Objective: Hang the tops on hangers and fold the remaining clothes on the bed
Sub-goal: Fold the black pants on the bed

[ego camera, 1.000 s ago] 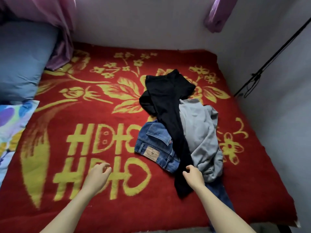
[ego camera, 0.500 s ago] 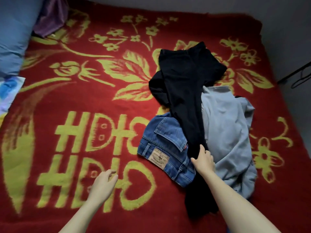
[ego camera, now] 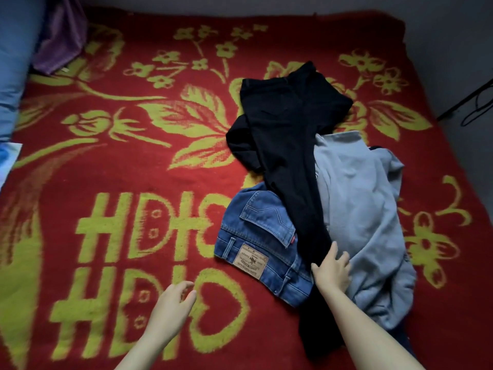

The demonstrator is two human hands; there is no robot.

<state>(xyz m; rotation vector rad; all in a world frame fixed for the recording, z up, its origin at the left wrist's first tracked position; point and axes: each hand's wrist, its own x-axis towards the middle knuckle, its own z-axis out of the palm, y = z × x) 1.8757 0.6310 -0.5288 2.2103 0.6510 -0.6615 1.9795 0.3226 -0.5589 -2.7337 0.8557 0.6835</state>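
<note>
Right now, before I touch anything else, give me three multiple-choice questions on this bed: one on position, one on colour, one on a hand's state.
1. What lies across the blue jeans? A black trousers B grey top C pillow
2. The blanket has which ground colour? A blue B red C white
3. The left hand? A grips jeans B holds a hanger C holds nothing
Answers: 1 A, the dark leg crosses the denim; 2 B, red under yellow flowers; 3 C, fingers relaxed, nothing in them.
</note>
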